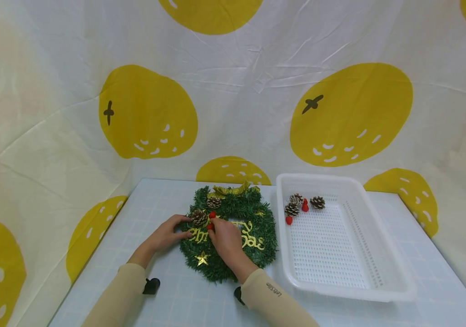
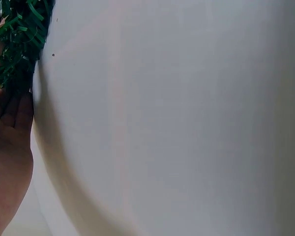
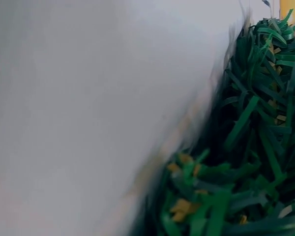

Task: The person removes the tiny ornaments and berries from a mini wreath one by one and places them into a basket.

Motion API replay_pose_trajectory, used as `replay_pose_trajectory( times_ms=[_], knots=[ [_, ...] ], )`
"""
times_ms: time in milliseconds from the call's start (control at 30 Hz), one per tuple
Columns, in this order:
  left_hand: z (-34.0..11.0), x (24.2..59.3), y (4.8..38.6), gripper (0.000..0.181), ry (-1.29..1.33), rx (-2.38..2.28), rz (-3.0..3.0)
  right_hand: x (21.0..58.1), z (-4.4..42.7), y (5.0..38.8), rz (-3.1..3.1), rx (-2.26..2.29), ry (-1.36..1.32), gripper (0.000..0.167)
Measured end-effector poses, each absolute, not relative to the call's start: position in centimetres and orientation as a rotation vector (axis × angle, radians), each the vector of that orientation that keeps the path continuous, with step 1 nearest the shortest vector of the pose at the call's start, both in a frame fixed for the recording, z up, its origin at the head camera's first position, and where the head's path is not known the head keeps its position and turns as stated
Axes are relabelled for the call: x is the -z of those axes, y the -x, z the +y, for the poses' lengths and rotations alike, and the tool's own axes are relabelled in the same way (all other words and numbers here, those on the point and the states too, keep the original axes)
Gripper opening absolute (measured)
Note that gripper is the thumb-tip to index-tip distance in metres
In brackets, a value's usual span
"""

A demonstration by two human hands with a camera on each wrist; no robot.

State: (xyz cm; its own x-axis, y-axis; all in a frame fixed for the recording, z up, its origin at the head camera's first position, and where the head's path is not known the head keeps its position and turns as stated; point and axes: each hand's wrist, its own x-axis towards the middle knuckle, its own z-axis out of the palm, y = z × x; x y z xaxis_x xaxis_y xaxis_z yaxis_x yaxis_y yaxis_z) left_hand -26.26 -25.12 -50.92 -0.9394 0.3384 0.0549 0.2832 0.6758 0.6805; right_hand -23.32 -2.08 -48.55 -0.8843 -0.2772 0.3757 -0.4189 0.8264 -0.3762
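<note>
A green tinsel wreath (image 1: 216, 268) lies on the table, bearing gold lettering (image 1: 253, 242), a gold star (image 1: 202, 258), a gold bow (image 1: 233, 190) and two pine cones (image 1: 198, 217). My left hand (image 1: 165, 236) grips the wreath's left edge; in the left wrist view its fingers (image 2: 22, 110) reach in against the green strands. Over the wreath's middle left, my right hand (image 1: 226, 238) pinches a small red berry (image 1: 210, 225) at its fingertips. Another red berry (image 1: 212, 214) sits just above, beside the pine cone. The right wrist view shows only strands, not the fingertips.
Right of the wreath stands a white plastic basket (image 1: 392, 254), with pine cones (image 1: 317, 203) and red berries (image 1: 289, 220) in its far left corner. Behind the table (image 1: 175, 299) hangs a cloth (image 1: 249, 113) printed with yellow fruit.
</note>
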Motion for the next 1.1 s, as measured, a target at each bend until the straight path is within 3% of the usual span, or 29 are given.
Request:
replay_pose_trajectory(
  times_ms=[1100],
  knots=[
    [-25.10, 50.92, 26.26, 0.052, -0.521, -1.144, 2.795, 47.95, -1.35, 23.58, -2.710, -1.026, -0.522, 0.029]
  ],
)
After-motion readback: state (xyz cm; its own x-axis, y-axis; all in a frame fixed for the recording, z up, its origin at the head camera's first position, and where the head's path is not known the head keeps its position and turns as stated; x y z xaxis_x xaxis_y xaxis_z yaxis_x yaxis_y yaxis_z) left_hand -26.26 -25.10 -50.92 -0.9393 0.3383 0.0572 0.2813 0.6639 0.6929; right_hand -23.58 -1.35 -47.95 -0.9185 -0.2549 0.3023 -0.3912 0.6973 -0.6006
